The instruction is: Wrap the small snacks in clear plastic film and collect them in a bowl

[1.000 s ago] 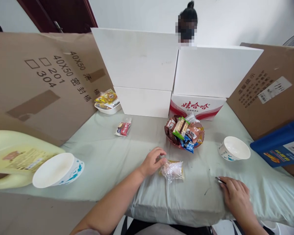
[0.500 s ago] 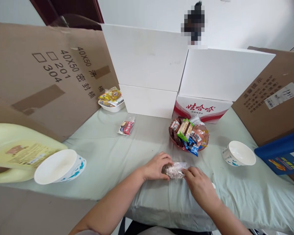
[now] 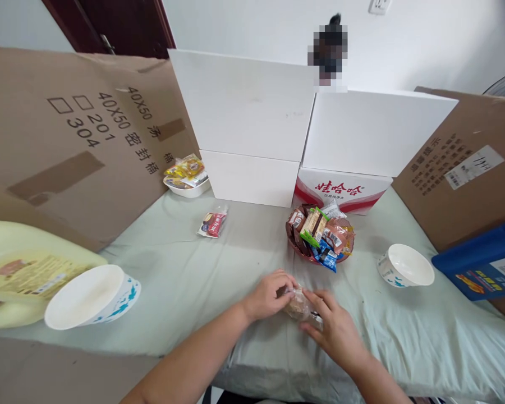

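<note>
Both hands hold one small snack in a clear wrapper point(image 3: 298, 306), low over the counter point(image 3: 185, 269) near the snack bowl point(image 3: 320, 238). The left hand point(image 3: 269, 294) pinches one end. The right hand point(image 3: 336, 328) pinches the other. Best to pull gently so the snack does not crumble.

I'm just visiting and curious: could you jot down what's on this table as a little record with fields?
left hand: holds the clear-wrapped snack
right hand: also grips that snack
red dish: heaped with wrapped snacks, beyond the hands
white bowls: one left, one right
loose red packet: lies on the cloth
backdrop: white boxes
</note>
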{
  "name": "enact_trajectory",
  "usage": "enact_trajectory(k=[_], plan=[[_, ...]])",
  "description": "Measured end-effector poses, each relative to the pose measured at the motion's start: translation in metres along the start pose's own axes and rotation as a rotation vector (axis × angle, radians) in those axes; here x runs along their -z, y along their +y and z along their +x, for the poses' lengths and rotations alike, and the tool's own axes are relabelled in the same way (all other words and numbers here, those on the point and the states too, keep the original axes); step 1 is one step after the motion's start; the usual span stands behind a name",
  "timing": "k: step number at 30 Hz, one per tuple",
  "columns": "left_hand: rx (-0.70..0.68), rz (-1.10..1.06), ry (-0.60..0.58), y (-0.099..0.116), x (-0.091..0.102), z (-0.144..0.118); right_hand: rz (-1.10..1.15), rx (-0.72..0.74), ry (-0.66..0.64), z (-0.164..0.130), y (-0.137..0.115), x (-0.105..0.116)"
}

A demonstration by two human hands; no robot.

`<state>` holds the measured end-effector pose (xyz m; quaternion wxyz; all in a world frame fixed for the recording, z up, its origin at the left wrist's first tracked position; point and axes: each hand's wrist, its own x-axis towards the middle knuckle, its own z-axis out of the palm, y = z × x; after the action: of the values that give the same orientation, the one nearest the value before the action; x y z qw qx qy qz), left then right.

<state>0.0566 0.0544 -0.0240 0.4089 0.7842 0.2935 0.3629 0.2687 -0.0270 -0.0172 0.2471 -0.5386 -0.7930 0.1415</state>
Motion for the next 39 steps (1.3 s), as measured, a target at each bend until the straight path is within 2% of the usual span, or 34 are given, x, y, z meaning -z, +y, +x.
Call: enact_trajectory(k=[2,4,6,8,10,12,14,16,19,20,22,24,26,28,31,35,39], plan=[[0.153,-0.031,0.101,-0.007,0.005,-0.001,0.024,0.006,0.031,-0.005,0.012,0.007],[0.283,-0.017,0.156,-0.013,0.012,-0.001,0.016,-0.044,0.116,-0.017,0.032,0.020],[0.366,0.075,0.121,-0.017,0.019,0.000,-0.046,-0.131,0.202,-0.034,0.057,0.035],[0.404,0.224,0.059,-0.017,0.024,0.000,-0.132,-0.224,0.227,-0.050,0.083,0.048],[0.358,0.375,0.047,-0.014,0.026,0.000,-0.212,-0.297,0.182,-0.061,0.105,0.057],[0.202,0.429,0.060,-0.009,0.025,-0.001,-0.280,-0.314,0.115,-0.064,0.121,0.062],[0.040,0.412,0.029,-0.007,0.022,-0.002,-0.341,-0.258,0.116,-0.060,0.125,0.066],[-0.014,0.366,0.000,-0.006,0.019,-0.002,-0.369,-0.157,0.226,-0.052,0.113,0.069],[0.131,0.298,0.017,-0.008,0.016,-0.002,-0.295,0.006,0.399,-0.039,0.065,0.069],[0.209,0.271,0.020,-0.009,0.015,-0.002,-0.244,0.068,0.384,-0.034,0.045,0.067],[0.328,0.211,-0.006,-0.009,0.015,0.000,-0.139,0.257,0.188,-0.023,0.010,0.060],[0.367,0.187,-0.009,-0.009,0.015,0.002,-0.094,0.312,0.017,-0.010,-0.010,0.049],[0.358,0.214,0.058,-0.009,0.016,0.003,-0.135,0.251,-0.036,0.004,-0.011,0.036],[0.355,0.271,0.164,-0.010,0.017,0.004,-0.229,0.160,-0.031,0.013,-0.002,0.025],[0.375,0.361,0.258,-0.013,0.018,0.005,-0.326,0.095,-0.057,0.013,0.011,0.019],[0.396,0.410,0.241,-0.013,0.016,0.004,-0.343,0.160,-0.084,-0.001,0.005,0.029],[0.421,0.464,0.227,-0.013,0.016,0.003,-0.329,0.238,-0.023,-0.011,-0.009,0.042]])
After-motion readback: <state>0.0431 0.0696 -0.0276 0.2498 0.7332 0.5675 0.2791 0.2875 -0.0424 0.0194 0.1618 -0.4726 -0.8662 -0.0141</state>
